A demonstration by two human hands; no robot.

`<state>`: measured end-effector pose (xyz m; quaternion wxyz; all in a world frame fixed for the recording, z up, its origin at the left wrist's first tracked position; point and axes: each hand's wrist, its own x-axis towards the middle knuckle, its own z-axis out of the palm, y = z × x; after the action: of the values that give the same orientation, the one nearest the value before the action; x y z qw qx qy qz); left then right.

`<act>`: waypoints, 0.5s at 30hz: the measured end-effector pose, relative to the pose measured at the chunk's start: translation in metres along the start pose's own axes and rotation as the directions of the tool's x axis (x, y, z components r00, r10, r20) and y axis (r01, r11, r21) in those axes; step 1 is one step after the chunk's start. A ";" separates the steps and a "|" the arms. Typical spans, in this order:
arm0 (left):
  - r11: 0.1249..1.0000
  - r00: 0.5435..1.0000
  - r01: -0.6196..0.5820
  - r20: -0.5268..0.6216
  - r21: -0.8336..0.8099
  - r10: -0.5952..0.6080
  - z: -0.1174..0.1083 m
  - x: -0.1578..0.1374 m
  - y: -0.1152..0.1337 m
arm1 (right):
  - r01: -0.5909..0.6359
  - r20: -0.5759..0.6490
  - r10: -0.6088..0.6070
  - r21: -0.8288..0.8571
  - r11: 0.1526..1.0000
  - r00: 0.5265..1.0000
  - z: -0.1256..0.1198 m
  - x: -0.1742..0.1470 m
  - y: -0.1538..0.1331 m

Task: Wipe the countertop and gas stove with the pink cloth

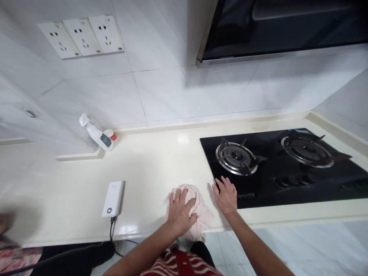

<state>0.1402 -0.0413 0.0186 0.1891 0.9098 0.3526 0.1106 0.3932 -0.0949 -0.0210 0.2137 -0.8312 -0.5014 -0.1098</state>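
A pale pink cloth (pixel 201 209) lies bunched on the cream countertop (pixel 149 165), its lower part draping over the front edge. My left hand (pixel 181 212) presses on it from above, fingers curved over the folds and thumb apart. To the right, my right hand (pixel 225 195) is open with fingers spread, at the left edge of the black gas stove (pixel 258 191). Nothing shows in that hand, and whether its fingertips touch the glass is hard to tell.
A white power bank (pixel 113 199) with a black cable lies left of the cloth. Near the wall stand a white spray bottle (pixel 97 134) and a red-and-white cup (pixel 110 134). A range hood (pixel 276 30) overhangs the stove. Another person's patterned clothing (pixel 20 260) shows at lower left.
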 end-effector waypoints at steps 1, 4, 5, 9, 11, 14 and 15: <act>0.999 1.000 -0.013 0.027 -0.037 0.014 -0.001 -0.002 0.002 | 0.000 -0.007 0.000 0.017 1.000 1.000 -0.004 0.001 -0.002; 0.992 0.999 -0.003 0.048 -0.126 0.009 -0.017 -0.005 -0.017 | 0.034 -0.026 -0.032 0.089 0.995 0.999 -0.019 -0.004 -0.023; 0.990 1.000 0.016 0.020 -0.141 -0.013 -0.024 -0.007 -0.028 | 0.060 -0.005 -0.060 0.124 0.990 0.998 -0.024 -0.010 -0.038; 0.973 0.964 0.149 -0.193 -0.177 -0.183 -0.039 -0.025 -0.076 | 0.212 0.261 -0.283 0.268 0.940 0.923 -0.032 -0.047 -0.120; 0.962 0.933 0.186 -0.272 -0.201 -0.237 -0.034 -0.038 -0.092 | 0.285 0.377 -0.392 0.310 0.907 0.839 -0.028 -0.059 -0.156; 0.964 0.901 0.189 -0.356 -0.187 -0.246 -0.022 -0.053 -0.104 | 0.354 0.432 -0.497 0.371 0.859 0.753 -0.016 -0.046 -0.178; 0.971 0.899 0.176 -0.374 -0.162 -0.226 -0.018 -0.056 -0.105 | 0.339 0.435 -0.481 0.366 0.867 0.761 -0.013 -0.033 -0.175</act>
<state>0.0302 -0.0036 -0.0129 0.1817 0.8146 0.4676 0.2912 0.2237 -0.0558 0.0208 0.1522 -0.6619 -0.7207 0.1390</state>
